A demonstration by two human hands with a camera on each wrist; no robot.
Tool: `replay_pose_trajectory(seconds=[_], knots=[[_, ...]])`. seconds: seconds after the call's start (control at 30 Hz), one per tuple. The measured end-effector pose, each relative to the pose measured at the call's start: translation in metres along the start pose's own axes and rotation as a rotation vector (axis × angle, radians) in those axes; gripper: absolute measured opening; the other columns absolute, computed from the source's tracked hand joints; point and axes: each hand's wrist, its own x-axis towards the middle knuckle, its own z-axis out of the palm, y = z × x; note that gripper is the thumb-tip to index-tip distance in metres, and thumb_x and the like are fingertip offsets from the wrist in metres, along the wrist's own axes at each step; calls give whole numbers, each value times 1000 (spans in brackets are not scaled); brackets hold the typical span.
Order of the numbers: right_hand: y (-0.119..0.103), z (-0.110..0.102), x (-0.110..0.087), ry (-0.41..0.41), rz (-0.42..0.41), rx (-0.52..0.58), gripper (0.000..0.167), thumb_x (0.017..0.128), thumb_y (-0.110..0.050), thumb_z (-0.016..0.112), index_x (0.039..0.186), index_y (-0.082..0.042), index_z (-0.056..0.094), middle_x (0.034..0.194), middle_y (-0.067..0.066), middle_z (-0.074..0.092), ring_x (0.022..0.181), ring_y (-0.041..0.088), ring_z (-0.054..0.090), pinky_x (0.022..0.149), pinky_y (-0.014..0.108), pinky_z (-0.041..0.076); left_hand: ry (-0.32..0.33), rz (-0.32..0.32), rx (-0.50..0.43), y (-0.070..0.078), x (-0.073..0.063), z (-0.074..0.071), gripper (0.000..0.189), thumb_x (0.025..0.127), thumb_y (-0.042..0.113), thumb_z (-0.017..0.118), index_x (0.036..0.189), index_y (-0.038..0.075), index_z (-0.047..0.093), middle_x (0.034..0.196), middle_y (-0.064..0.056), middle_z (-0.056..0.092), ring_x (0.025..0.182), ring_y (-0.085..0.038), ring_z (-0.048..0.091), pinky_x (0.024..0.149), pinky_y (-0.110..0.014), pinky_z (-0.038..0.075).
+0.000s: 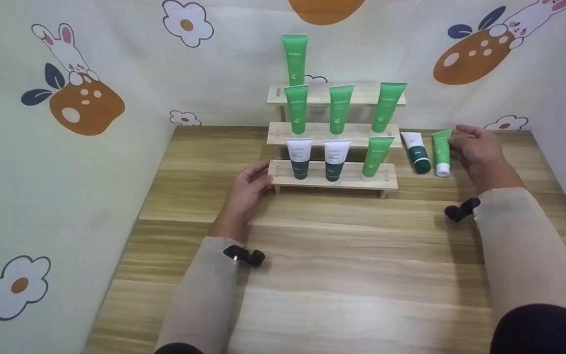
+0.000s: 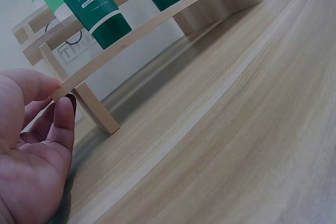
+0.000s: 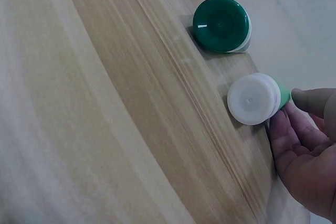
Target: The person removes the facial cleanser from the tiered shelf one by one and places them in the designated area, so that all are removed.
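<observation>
If you pull or tilt the lowest shelf [image 1: 316, 172] with your left hand [image 1: 245, 195], the three tubes [image 1: 335, 152] on it could topple, since each stands on its narrow cap end with its wide, flat end uppermost. On your right, a hold only on the thin far end of the lying green tube [image 1: 441, 147] may slip or let the capped end swing; a sideways nudge could roll it left into the white-and-green tube [image 1: 415, 150] lying just beside it.

The green tube lies flat on the table [image 1: 342, 265], right of the shelves, its white cap [image 3: 249, 99] toward the near side and its far end close to the backdrop [image 1: 243, 78]. Your right hand [image 1: 482, 150] is at its right side, near the far end and away from the cap. Thumb and fingers are partly bent with a small gap between them, right at the tube's edge; you cannot tell from these views whether they pinch it. Your left thumb and finger pinch the left end of the lowest shelf.
</observation>
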Motion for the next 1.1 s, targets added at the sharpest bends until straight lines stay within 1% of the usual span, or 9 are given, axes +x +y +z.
replay_pose_trajectory(seconds=[0.03,0.23,0.37,0.53,0.87,1.0,1.1], knots=[[1,0,-1,-5,-4,2,71,105,-21,70,167,-33,36,168,2,43,143,17,52,128,37,41,-1,5,-5,0,0,0,52,100,-6,65,151,-1,56,154,-19,59,108,-12,68,86,-20,60],[5,-2,-6,-15,-27,-3,75,104,-22,71,168,-34,33,173,0,37,150,18,45,130,38,37,4,3,-7,-1,0,1,52,99,-7,64,150,-1,57,155,-17,58,107,-13,69,87,-21,61],[8,-2,-10,-18,-49,-8,76,103,-18,72,167,-34,34,173,0,39,153,18,44,131,38,36,8,0,-16,0,0,1,52,99,-8,64,150,-1,57,155,-17,58,107,-13,68,87,-21,61],[9,0,-14,-33,-61,-5,74,105,-15,69,167,-33,34,173,2,39,158,19,41,132,39,34,15,-5,-32,0,1,0,51,99,-8,65,149,0,58,153,-17,60,105,-13,68,85,-21,61],[16,2,-14,-40,-89,8,76,102,-16,72,167,-31,35,173,5,40,158,23,42,132,41,33,13,-2,-12,-2,-1,-1,52,98,-6,66,149,1,58,152,-15,61,112,-16,68,89,-22,61],[17,2,-15,-41,-92,-14,75,104,-18,70,168,-31,34,174,6,37,157,24,41,132,42,34,2,0,-3,-1,-1,-1,52,100,-4,65,150,2,57,151,-16,60,114,-16,67,90,-22,60],[15,2,-18,-47,-87,-11,74,104,-17,70,168,-32,34,175,5,36,158,24,39,133,42,32,-1,1,-5,0,-1,-1,52,100,-4,64,151,1,56,152,-16,59,114,-16,66,89,-22,60]])
